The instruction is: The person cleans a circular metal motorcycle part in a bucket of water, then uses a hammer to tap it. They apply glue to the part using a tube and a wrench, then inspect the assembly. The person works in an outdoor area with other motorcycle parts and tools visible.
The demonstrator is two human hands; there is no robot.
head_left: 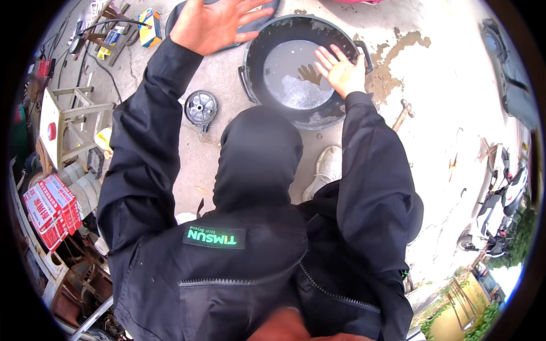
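Both my hands are raised, palms showing and holding nothing. My left hand, fingers spread, is left of a round black basin, in front of a dark, curved flat thing that it partly hides. My right hand is over the basin's right side, its fingers apart. Cloudy water with a patch of white foam lies in the basin, and a dark hand-shaped reflection shows on its surface. On the ground near my left forearm lies a round metal brake plate with a short arm.
A hammer lies right of the basin, near wet ground. At left stand a pale wooden stool, a red-and-white carton and a yellow-and-blue box. Black hoses run behind them. Motorbikes stand far right.
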